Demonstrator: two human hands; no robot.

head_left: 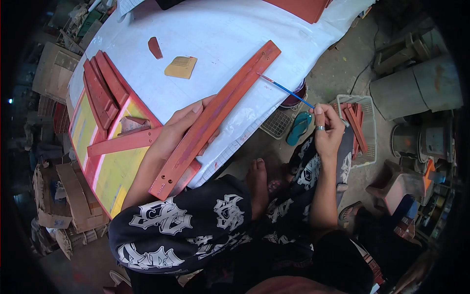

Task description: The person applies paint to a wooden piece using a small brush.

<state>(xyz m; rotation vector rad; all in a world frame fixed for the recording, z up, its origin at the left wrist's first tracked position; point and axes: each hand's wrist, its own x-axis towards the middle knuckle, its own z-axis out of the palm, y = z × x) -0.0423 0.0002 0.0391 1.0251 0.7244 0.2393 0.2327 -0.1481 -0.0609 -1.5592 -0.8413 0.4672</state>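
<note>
A long reddish-brown wooden slat [215, 120] slants across the middle of the view, with small dark holes near both ends. My left hand [188, 120] is wrapped round it from the left side, and its lower end is over my thigh. In my right hand [327, 125], thumb and fingers pinch a thin blue paintbrush [288, 91]. The brush tip touches, or nearly touches, the slat near its upper end. Part of another red piece [188, 176] shows beneath the slat's lower end. The left fingers are partly hidden behind the wood.
A white-covered table [132, 54] carries a folded sandpaper piece [181, 67], a small red fragment [155, 48] and a yellow board [85, 117] with several red slats [100, 93]. Right, a white crate [372, 142] holds more slats. A teal sandal [299, 128] lies on the floor.
</note>
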